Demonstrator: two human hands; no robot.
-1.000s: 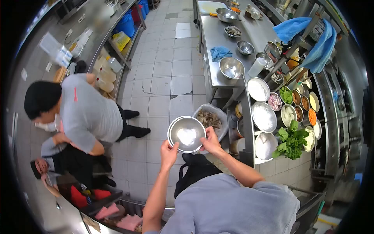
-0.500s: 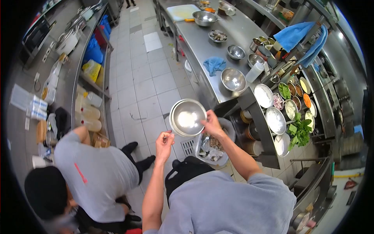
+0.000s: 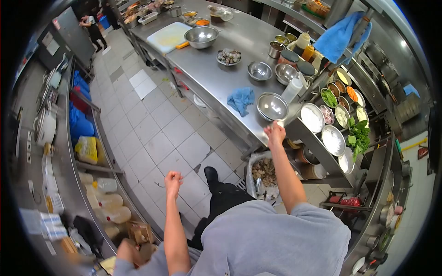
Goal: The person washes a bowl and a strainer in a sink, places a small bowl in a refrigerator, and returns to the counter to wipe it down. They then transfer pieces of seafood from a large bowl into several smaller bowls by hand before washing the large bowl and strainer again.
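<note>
My right hand (image 3: 275, 134) is at the counter's near edge, its bent fingers closed at the near rim of a shiny metal bowl (image 3: 272, 106). The bowl looks nested with another and rests on the steel counter (image 3: 198, 66). A crumpled blue cloth (image 3: 241, 100) lies to its left, and a clear squeeze bottle (image 3: 292, 90) stands to its right. Out over the tiled floor, my left hand (image 3: 173, 185) is raised with curled fingers and nothing visible in it.
A lined waste bin (image 3: 251, 179) stands below the counter corner. Ingredient bowls, including leafy greens (image 3: 358, 138), are at the right. A white cutting board (image 3: 169, 37) lies farther back. A co-worker's arm (image 3: 130, 253) shows at lower left; another person (image 3: 93, 31) stands far off.
The bowl has moved from over the floor to the counter with my right hand. My left hand is lower and farther left. The view has shifted, and the nearby co-worker is mostly out of view.
</note>
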